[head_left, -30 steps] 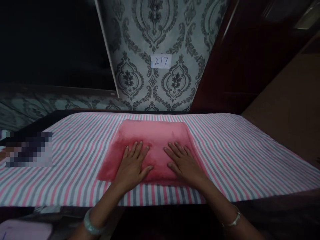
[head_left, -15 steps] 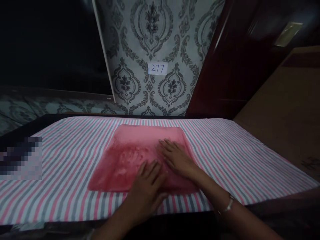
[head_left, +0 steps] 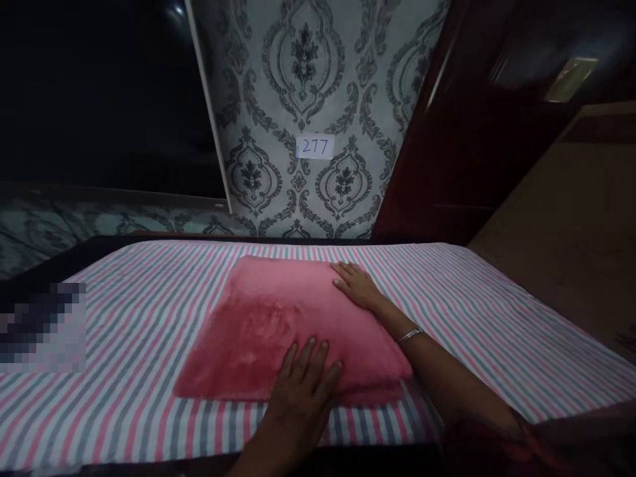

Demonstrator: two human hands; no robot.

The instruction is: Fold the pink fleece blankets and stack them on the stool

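A folded pink plush fabric piece (head_left: 258, 318), perhaps a blanket, lies flat on a striped cloth (head_left: 477, 318). Its pile looks darker red on the left and front and paler at the back and right. My left hand (head_left: 305, 377) rests on its front edge, right of centre, with the fingers spread. Toward the far right corner, my right hand (head_left: 358, 285) lies flat on the fabric, fingers stretched out and pointing left. A silvery bangle circles the right wrist. At the front right edge, layers of the fold show.
Patterned wallpaper (head_left: 303, 79) with a paper label (head_left: 315, 146) reading 277 rises behind the table. A dark screen (head_left: 99, 99) hangs at the left. On the right stand a dark red panel (head_left: 447, 146) and a brown cardboard box (head_left: 571, 218). A blurred-out patch covers the left edge.
My right hand has slid from the middle of the fabric to its far right corner. The left hand stays near the front edge. The fabric's right side looks smoother and paler.
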